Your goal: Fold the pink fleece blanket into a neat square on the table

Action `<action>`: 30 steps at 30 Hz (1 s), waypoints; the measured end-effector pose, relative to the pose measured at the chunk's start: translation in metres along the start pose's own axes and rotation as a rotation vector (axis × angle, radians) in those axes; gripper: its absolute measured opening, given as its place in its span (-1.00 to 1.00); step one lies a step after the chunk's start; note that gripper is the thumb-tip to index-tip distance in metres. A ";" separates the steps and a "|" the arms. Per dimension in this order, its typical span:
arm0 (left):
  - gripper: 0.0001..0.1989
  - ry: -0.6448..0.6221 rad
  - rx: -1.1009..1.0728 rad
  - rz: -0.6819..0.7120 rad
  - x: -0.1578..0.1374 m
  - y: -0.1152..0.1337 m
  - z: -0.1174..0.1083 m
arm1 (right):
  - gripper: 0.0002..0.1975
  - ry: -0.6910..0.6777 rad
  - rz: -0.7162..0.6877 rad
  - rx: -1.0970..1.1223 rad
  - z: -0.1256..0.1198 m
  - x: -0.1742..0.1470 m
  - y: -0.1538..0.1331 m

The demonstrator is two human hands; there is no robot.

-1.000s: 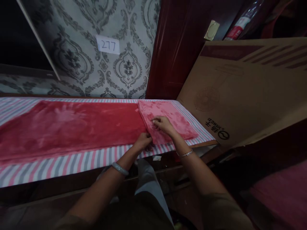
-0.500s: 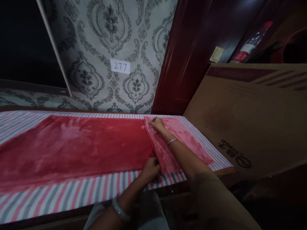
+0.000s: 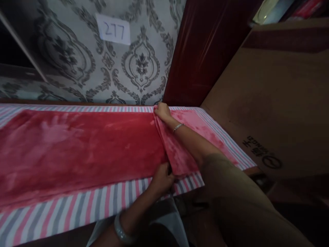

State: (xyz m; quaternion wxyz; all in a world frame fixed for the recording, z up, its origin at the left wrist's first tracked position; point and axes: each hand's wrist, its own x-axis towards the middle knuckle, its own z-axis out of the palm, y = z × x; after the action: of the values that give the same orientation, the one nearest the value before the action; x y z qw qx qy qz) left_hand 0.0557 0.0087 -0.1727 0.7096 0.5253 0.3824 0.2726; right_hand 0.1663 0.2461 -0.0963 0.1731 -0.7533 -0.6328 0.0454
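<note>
A red plush cloth (image 3: 108, 144) lies lengthwise along the surface, its right end folded over so that a paler pink side (image 3: 190, 118) shows. My right hand (image 3: 163, 111) grips the far corner of the folded edge, fingers closed round the fabric, which is slightly raised there. At the near end of the same edge, my left hand (image 3: 161, 178) is closed on the cloth's front corner; its fingertips are partly hidden. A pale handprint-like mark (image 3: 60, 128) shows in the pile on the left.
Beneath the cloth is a striped sheet (image 3: 84, 202) in pink, grey and white. A large cardboard box (image 3: 257, 103) stands at the right, beside a dark red door frame (image 3: 203, 51). Behind is patterned wallpaper (image 3: 141, 65) with a paper label (image 3: 114, 29) reading 277. A dark screen (image 3: 15, 51) is at far left.
My right hand has closed on the far corner and lifted the folded edge a little. My left hand stays at the near corner. The camera view has tilted down and come closer.
</note>
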 end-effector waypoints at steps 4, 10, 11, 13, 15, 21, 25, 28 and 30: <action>-0.87 0.002 0.037 -0.046 0.000 0.004 -0.001 | -0.65 0.016 -0.028 -0.005 0.007 0.006 0.004; -0.87 -0.039 0.058 -0.079 0.001 0.010 -0.003 | -0.70 0.072 -0.112 0.097 0.001 -0.011 0.018; -0.87 -0.038 0.068 -0.082 0.002 0.011 -0.003 | -0.72 0.097 -0.140 0.129 -0.004 -0.018 0.021; -0.84 -0.028 0.075 -0.083 0.002 0.012 -0.003 | -0.79 0.088 -0.217 0.194 -0.020 -0.042 0.030; -0.79 -0.018 0.070 -0.071 0.001 0.013 -0.003 | -0.86 0.002 -0.325 0.280 -0.037 -0.080 0.042; -0.75 -0.056 0.113 -0.027 -0.004 0.018 -0.004 | -0.62 -0.194 -0.585 0.523 -0.059 -0.226 0.089; -0.67 -0.063 0.134 0.021 -0.004 0.018 -0.004 | -0.59 -0.052 -0.561 0.445 -0.036 -0.267 0.104; -0.58 -0.062 0.112 0.033 -0.003 0.017 -0.005 | -0.59 0.133 -0.574 0.432 -0.019 -0.268 0.107; -0.53 -0.075 0.108 0.029 -0.003 0.016 -0.006 | -0.59 0.254 -0.595 0.430 -0.017 -0.267 0.108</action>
State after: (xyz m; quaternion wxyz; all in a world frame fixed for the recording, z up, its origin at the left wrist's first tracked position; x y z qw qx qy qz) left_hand 0.0494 0.0143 -0.1572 0.6900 0.5782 0.3619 0.2420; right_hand 0.2209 -0.0310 -0.1548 0.4095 -0.4832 -0.7732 0.0313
